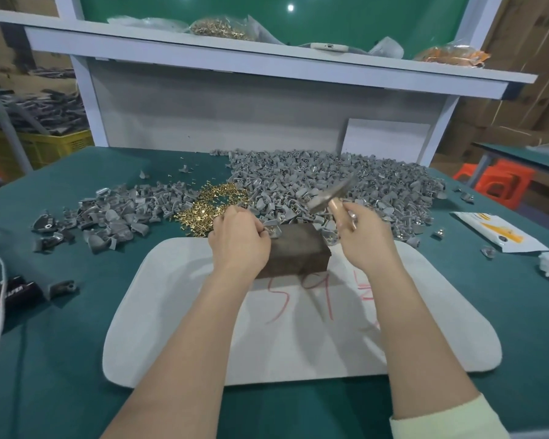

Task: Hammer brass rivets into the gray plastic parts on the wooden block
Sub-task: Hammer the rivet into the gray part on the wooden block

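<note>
the left hand pinches a gray part on the far left corner of the wooden block. the right hand has its fingers curled round the hammer, which is raised and blurred above the block. brass rivets lie just behind the left hand.

hammer motion-blurred; rivet under left fingers hidden

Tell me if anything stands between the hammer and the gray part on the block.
Nothing visible does. The right hand holds the hammer raised, blurred, above and right of the gray part on the wooden block, with open air between. The left hand pinches that part, close beside the strike spot.
</note>
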`<state>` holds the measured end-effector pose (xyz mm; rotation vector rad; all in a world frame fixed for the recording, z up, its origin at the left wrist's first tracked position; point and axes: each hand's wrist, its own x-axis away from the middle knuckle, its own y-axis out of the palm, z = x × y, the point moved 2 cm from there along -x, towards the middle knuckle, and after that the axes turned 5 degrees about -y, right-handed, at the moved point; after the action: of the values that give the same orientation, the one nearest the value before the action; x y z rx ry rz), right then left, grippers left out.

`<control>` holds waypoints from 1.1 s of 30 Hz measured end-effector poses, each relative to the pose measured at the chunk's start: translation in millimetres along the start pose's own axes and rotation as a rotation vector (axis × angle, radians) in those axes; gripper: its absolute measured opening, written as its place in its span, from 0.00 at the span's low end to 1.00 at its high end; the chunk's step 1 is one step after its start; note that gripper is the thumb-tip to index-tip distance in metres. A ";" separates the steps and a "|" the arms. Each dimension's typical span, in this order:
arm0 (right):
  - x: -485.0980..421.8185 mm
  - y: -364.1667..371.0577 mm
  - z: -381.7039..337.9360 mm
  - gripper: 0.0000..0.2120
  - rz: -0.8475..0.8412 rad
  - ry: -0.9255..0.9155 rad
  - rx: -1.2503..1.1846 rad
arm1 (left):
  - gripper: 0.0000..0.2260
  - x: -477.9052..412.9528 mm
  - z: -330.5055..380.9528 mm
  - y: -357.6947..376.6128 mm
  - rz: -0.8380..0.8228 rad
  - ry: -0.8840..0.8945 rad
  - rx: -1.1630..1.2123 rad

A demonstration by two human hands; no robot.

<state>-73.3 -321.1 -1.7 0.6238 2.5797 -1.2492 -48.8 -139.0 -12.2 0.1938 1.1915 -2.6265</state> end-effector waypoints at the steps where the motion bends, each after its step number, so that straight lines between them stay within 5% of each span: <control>1: -2.5 3.0 6.1 0.13 -0.048 0.060 -0.021 | 0.06 -0.1 0.6 -0.1 -0.002 0.002 0.004; 6: -1.1 16.1 15.6 0.17 -0.199 0.174 0.077 | 0.04 2.1 2.5 -0.3 -0.029 0.003 0.005; 12: 2.1 10.7 -21.0 0.09 0.104 -0.084 0.133 | 0.03 3.7 4.3 -1.1 -0.051 0.012 0.002; 18: 7.7 41.8 -58.5 0.07 -0.139 -0.303 0.173 | 0.06 3.1 4.4 1.4 -0.048 0.036 0.009; 33: -1.8 50.1 -61.5 0.08 -0.153 -0.332 0.324 | 0.05 3.6 4.0 -1.5 -0.043 0.049 0.007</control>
<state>-48.8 -245.7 2.1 0.2431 2.2053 -1.6793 -52.8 -141.7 -9.3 0.2383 1.2157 -2.6779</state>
